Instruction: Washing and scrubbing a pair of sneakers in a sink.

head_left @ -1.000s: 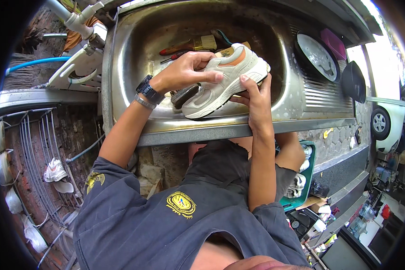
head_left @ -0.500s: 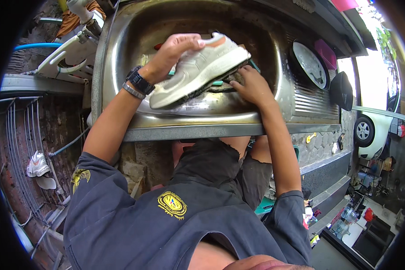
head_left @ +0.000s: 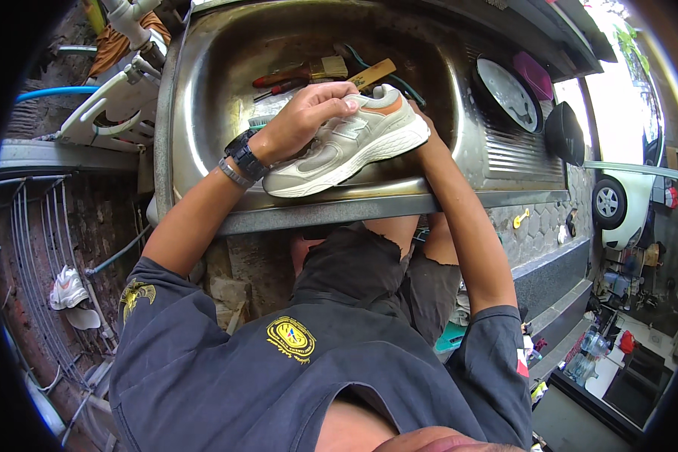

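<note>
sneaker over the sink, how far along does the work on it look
Done: hard to tell; the sneaker shows no foam or water on its side and sole. In hand: the left hand has a grip on its upper over the steel sink, while the right hand is hidden behind the heel. Left: the paintbrush and other tools lie untouched in the basin, and another white shoe sits on the floor to the left.

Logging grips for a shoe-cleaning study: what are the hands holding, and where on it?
A pale sneaker over the sink. The left hand grips its upper near the collar; the right hand is hidden behind the heel end.
</note>
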